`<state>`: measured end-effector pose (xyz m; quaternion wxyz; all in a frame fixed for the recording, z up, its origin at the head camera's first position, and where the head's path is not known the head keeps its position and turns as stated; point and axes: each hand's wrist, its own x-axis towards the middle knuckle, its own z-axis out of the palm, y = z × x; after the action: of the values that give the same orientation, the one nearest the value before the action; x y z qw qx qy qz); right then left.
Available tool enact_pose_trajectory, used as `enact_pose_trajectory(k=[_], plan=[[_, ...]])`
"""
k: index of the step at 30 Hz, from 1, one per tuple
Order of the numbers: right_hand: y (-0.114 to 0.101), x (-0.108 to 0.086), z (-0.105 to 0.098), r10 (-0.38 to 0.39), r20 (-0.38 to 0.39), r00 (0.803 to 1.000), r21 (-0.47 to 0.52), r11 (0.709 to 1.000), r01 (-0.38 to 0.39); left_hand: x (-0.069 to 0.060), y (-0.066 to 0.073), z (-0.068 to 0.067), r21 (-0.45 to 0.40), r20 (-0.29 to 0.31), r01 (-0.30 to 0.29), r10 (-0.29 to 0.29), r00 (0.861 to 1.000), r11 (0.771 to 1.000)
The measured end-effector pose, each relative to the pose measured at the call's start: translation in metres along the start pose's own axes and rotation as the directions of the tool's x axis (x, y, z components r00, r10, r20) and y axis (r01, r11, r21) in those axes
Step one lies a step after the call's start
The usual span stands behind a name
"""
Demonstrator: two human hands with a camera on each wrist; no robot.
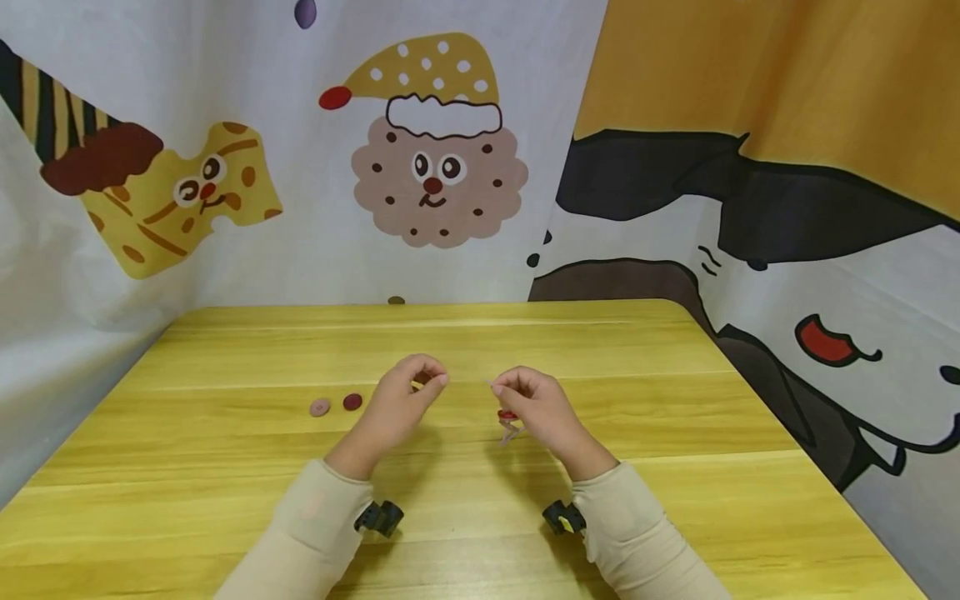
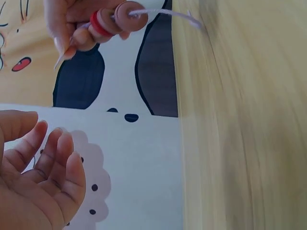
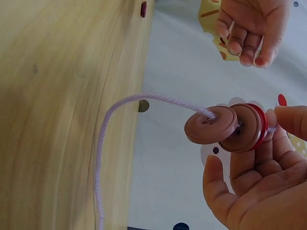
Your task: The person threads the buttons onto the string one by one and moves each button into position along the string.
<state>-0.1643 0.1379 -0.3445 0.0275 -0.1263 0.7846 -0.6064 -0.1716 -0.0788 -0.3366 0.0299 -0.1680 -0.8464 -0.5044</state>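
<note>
My right hand (image 1: 542, 410) pinches a lilac string (image 3: 100, 167) between thumb and fingertips, close to the buttons threaded on it. In the right wrist view, two dusty-pink buttons, the outer button (image 3: 201, 130) tilted, and a red button (image 3: 262, 125) sit on the string. One length of string hangs in a curve beyond them; a short tip pokes out past the fingertips in the left wrist view. My left hand (image 1: 397, 402) hovers apart on the left, fingers loosely bent, with nothing visible in it.
On the wooden table (image 1: 225, 517), a pink button (image 1: 319, 407) and a dark red button (image 1: 352, 402) lie left of my left hand. Behind the table's far edge hangs a cartoon-printed curtain (image 1: 285, 258). Black wrist straps are on both sleeves.
</note>
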Motion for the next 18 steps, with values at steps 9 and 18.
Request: enact_pose_trajectory(k=[9, 18], plan=[[0.000, 0.000, -0.001, -0.002, -0.008, 1.000, -0.008, 1.000, 0.002, -0.001, -0.007, -0.020, -0.084, 0.016, 0.093, -0.092, 0.996, 0.992], [0.001, 0.000, -0.001, 0.010, -0.008, 1.000, -0.004, 1.000, -0.010, -0.004, -0.018, -0.037, -0.205, 0.056, 0.178, -0.170, 0.984, 0.962]])
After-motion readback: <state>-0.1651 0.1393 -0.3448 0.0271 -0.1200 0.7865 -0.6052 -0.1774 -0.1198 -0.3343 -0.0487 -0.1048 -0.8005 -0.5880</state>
